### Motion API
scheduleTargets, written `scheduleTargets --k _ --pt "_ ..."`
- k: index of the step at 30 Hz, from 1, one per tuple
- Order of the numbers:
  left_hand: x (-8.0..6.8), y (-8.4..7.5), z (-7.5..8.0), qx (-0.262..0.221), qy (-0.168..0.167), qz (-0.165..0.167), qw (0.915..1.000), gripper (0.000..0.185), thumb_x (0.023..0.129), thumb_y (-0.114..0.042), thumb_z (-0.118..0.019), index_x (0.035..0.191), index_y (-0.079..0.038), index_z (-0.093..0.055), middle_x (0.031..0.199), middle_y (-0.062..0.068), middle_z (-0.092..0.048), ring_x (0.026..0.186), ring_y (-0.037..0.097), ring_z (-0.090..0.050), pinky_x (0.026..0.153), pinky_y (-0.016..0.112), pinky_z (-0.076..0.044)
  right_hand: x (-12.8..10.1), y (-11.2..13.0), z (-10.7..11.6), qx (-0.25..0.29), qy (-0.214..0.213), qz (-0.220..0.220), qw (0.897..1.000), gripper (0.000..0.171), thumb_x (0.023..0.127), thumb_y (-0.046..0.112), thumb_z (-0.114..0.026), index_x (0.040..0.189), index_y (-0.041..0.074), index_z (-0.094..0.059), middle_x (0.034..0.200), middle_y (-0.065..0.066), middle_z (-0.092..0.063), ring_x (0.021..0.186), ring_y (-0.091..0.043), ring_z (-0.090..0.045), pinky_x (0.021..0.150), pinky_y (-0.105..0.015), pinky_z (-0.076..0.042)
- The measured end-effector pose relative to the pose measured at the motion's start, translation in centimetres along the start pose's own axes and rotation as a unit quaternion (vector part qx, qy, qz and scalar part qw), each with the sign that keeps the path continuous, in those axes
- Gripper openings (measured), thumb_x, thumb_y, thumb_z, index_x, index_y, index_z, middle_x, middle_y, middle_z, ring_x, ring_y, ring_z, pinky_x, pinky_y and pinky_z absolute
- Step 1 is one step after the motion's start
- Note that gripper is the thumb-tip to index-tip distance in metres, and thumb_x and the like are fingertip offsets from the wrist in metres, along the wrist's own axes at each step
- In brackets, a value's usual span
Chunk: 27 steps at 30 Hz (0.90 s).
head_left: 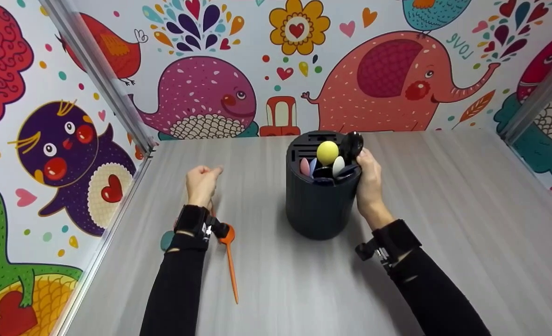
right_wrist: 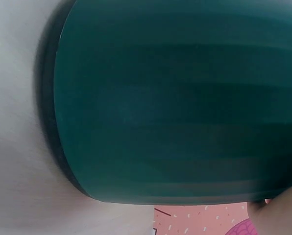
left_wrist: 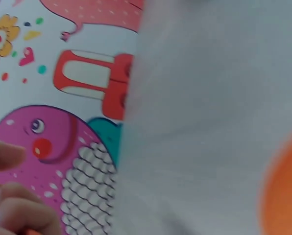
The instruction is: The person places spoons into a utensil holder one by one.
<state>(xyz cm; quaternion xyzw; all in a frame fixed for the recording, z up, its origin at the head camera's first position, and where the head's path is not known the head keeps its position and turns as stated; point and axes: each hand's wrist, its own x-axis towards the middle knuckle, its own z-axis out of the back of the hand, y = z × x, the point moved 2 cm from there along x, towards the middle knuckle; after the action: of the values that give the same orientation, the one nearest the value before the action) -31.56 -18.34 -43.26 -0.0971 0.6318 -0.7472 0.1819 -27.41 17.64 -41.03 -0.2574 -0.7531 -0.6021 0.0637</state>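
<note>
Counting, near to far: one orange utensil, one dark holder, two hands.
Orange utensil (head_left: pixel 230 261): lies flat on the grey table (head_left: pixel 444 233), nearest the viewer, its rounded head by the left wrist strap and its thin handle pointing toward the viewer; long axis runs near to far, slightly slanted. A blurred orange shape (left_wrist: pixel 283 191) fills the lower right corner of the left wrist view.
Teal piece (head_left: pixel 166 240): one, small and rounded, partly hidden behind the left forearm; what it is cannot be told.
Left hand (head_left: pixel 201 184): fingers loosely curled, holding nothing that shows, above the table just beyond the utensil's head, well left of the holder.
Dark holder (head_left: pixel 320 200): one, cylindrical, upright near the table's middle; slots show in its top at the back. It fills the right wrist view as a dark teal wall (right_wrist: pixel 180 103).
Contents: one yellow ball-shaped head (head_left: pixel 327 152), one pink tip (head_left: pixel 305 166), one white tip (head_left: pixel 338 166), one bluish tip between them, and one black rounded head (head_left: pixel 352 144) at the right rim.
Right hand (head_left: pixel 369 179): clasps the holder's right side near the rim, fingers up by the black head.
Walls: cartoon animal wallpaper behind and at both sides.
</note>
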Motion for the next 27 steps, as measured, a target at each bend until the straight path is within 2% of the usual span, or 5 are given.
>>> scheduleTargets --k 2,5,9,16,27 --pt "-0.3 -0.9 -0.2 0.006 -0.005 -0.016 0.9999 0.035 0.086 -0.004 -0.069 0.065 -0.011 -0.042 0.054 -0.006 -0.036 0.044 0.008 -0.032 0.043 0.021 -0.026 0.0 -0.1 0.0 0.002 0.000 -0.001 1.000 0.037 0.092 0.017 -0.042 0.110 0.003 -0.072 0.104 -0.001 -0.068 0.098 -0.014 -0.057 0.090 -0.026 -0.043" --pt "-1.0 -2.2 -0.7 0.010 -0.001 -0.049 0.9988 0.035 0.076 0.009 -0.056 0.062 -0.013 -0.034 0.058 -0.004 -0.031 0.049 0.011 -0.031 0.047 0.023 -0.024 0.0 -0.1 0.0 -0.001 0.000 0.000 1.000 0.037 0.092 0.016 -0.042 0.109 0.003 -0.072 0.103 -0.001 -0.068 0.097 -0.014 -0.057 0.089 -0.025 -0.043" --pt "-2.6 -4.2 -1.6 0.008 0.029 -0.088 0.9957 0.034 0.068 0.014 -0.044 0.062 -0.015 -0.028 0.063 -0.002 -0.024 0.056 0.014 -0.027 0.052 0.024 -0.022 0.1 -0.1 0.1 -0.005 0.002 0.005 1.000 0.036 0.091 0.014 -0.042 0.109 0.003 -0.071 0.103 -0.001 -0.067 0.098 -0.015 -0.056 0.090 -0.026 -0.042" --pt "-5.0 -7.4 -3.0 -0.021 0.071 -0.140 0.9874 0.038 0.076 0.013 -0.049 0.062 -0.015 -0.026 0.063 -0.002 -0.020 0.054 0.012 -0.023 0.054 0.024 -0.021 0.1 0.0 0.1 -0.001 0.001 0.006 1.000 0.037 0.091 0.013 -0.042 0.110 0.003 -0.071 0.103 -0.001 -0.068 0.097 -0.014 -0.057 0.090 -0.026 -0.043" --pt "-8.4 -11.0 -4.8 -0.108 0.110 -0.200 0.9675 0.043 0.074 0.015 -0.050 0.057 -0.018 -0.028 0.060 -0.002 -0.026 0.049 0.007 -0.027 0.056 0.022 -0.033 0.1 0.0 0.2 -0.005 0.003 0.005 1.000 0.036 0.092 0.015 -0.043 0.110 0.003 -0.071 0.103 -0.001 -0.068 0.098 -0.014 -0.057 0.090 -0.026 -0.043"
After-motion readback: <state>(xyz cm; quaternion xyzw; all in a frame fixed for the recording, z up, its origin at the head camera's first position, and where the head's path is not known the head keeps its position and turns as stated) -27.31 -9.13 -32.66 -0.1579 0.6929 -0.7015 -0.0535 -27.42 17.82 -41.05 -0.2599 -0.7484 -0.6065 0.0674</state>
